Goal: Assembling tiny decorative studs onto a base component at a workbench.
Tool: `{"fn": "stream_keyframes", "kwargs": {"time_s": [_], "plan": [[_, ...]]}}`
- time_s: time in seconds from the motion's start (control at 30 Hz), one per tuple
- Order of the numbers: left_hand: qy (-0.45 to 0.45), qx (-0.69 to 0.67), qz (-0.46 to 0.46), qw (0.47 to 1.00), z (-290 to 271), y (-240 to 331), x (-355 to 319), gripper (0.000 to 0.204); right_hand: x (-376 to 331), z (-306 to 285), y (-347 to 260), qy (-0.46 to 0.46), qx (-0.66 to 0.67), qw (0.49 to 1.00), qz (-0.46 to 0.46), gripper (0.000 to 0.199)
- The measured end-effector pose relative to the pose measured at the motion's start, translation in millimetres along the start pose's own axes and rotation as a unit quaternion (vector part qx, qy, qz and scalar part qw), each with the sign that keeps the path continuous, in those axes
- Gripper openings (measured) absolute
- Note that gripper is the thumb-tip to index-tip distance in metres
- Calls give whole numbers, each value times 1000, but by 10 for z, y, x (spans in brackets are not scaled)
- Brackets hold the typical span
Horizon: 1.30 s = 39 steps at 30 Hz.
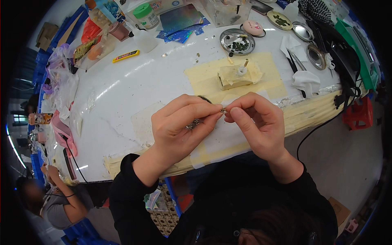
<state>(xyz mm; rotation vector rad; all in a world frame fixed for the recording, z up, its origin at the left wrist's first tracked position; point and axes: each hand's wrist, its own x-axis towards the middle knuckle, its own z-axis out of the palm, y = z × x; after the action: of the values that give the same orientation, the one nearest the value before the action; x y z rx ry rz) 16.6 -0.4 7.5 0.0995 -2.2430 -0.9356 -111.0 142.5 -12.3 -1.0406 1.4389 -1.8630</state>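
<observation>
Left hand [179, 126] and right hand [255, 122] meet above the near edge of the white desk [122, 94], fingertips pinched together on a tiny metal piece [223, 110]. Its shape is too small to make out. The left hand's lower fingers also close on a dark, beaded or chain-like cluster [193, 123], mostly hidden by the fingers; a dark curved edge [204, 98] shows just behind the left knuckles, the rest covered. Both forearms enter from the lower edge in black sleeves.

Under the hands lies a pale paper sheet [222, 136], taped at the desk's near edge. Beyond the hands, mid-desk, a small yellowish block [234, 76] with a white upright fitting rests on a yellow taped patch [265, 81]. Toward the far edge: a round metal dish [237, 41] holding dark green bits, and a pink oval item [253, 27]. At the right edge lie crumpled white cloths [307, 81] and black cables [343, 69]. A yellow flat bar [126, 56] lies far left. Another person [61, 200] sits at lower left, partly cut off.
</observation>
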Motion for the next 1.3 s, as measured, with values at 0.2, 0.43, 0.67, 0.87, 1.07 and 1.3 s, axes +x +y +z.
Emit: {"fn": "stream_keyframes", "kwargs": {"time_s": [0.2,0.43,0.67,0.87,1.07,1.3], "plan": [[22,32,21,999,16,-3,10,20,10,-7,-10,-11,-70,994,-86,10],[4,-7,-26,1000,3,7,-4,18,6,-3,-22,4,-38,998,-53,11],[31,56,62,996,36,-17,-3,21,27,18,-4,-12,-65,997,-38,11],[22,51,95,994,36,-40,-3,24,22,9,-6,-34,2,999,30,10],[-15,-47,6,999,5,-28,3,23,9,12,7,-17,14,1000,20,7],[19,32,66,997,43,-30,2,22,82,-6,-39,-1,-227,960,-164,3]]}}
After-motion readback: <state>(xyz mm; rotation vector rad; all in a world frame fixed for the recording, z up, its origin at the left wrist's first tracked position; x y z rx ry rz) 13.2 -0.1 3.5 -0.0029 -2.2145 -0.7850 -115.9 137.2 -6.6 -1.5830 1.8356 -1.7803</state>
